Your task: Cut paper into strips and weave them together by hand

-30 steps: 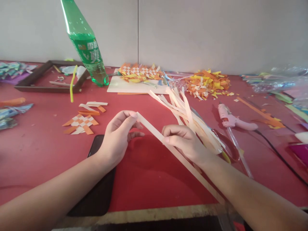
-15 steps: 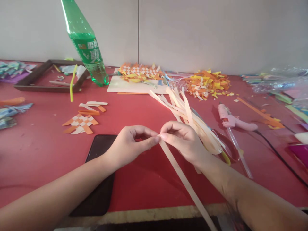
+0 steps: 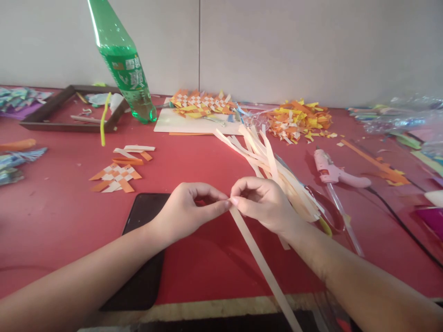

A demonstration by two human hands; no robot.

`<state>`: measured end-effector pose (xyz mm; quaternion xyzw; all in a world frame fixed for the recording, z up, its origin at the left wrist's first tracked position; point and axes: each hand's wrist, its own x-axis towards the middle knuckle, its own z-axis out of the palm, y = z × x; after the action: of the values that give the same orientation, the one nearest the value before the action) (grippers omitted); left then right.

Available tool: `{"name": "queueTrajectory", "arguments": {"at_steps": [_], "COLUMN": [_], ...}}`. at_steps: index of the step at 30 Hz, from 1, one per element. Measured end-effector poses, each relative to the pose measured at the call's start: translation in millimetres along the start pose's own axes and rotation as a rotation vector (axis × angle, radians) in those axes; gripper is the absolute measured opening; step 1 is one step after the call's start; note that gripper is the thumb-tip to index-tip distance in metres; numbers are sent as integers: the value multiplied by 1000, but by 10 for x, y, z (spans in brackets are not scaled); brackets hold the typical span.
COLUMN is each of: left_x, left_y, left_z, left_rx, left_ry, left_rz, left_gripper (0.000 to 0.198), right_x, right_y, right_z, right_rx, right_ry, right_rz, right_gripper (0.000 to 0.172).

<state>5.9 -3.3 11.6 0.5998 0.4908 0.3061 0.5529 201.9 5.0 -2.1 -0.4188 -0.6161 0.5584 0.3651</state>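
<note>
Both hands meet over the red table (image 3: 62, 216), pinching the top end of one long cream paper strip (image 3: 259, 263). My left hand (image 3: 188, 214) grips it with thumb and forefinger from the left. My right hand (image 3: 265, 203) pinches the same end from the right. The strip runs down and to the right past the table's front edge. Behind my right hand lies a fanned bundle of cream strips (image 3: 266, 159).
A black phone (image 3: 140, 272) lies under my left forearm. A small orange-and-white woven piece (image 3: 116, 177), a tilted green bottle (image 3: 126, 64), a brown frame (image 3: 65, 110), woven mats (image 3: 200, 103), orange-yellow scraps (image 3: 299, 120), a pink glue gun (image 3: 332, 170) with its cord, and scissors (image 3: 327, 216) are around.
My left hand came right from the strip's far end to meet my right hand. The strip's upper part is now folded or gathered at the pinch, and its free end hangs steeper.
</note>
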Motion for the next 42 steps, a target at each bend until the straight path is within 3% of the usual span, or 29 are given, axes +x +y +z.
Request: {"name": "queueTrajectory", "arguments": {"at_steps": [7,16,29,31,36,42], "left_x": [3,16,94,68,36,41], "left_y": [-6,-25,-13,-3,-19,-59], "left_z": [-4,-17,-32,-22,-5,-26], "left_rx": [-41,-334,-661,-665,-517,-508], "left_ry": [-12,37,387,322,-120,-99], "left_rz": [58,5,25,-17,-156,-122], "left_gripper": [17,19,19,21,21,10], "right_x": [8,19,19,12,14,26], "right_y": [-34,-23,-22,-25,-46,-52], "right_z": [27,37,46,47,78,105], "right_rx": [45,49,52,43,60,149], "right_ry": [20,49,48,68,62,23], "right_rz": [11,-2,93,96,102,46], "right_gripper": [10,7,7,7,5,7]}}
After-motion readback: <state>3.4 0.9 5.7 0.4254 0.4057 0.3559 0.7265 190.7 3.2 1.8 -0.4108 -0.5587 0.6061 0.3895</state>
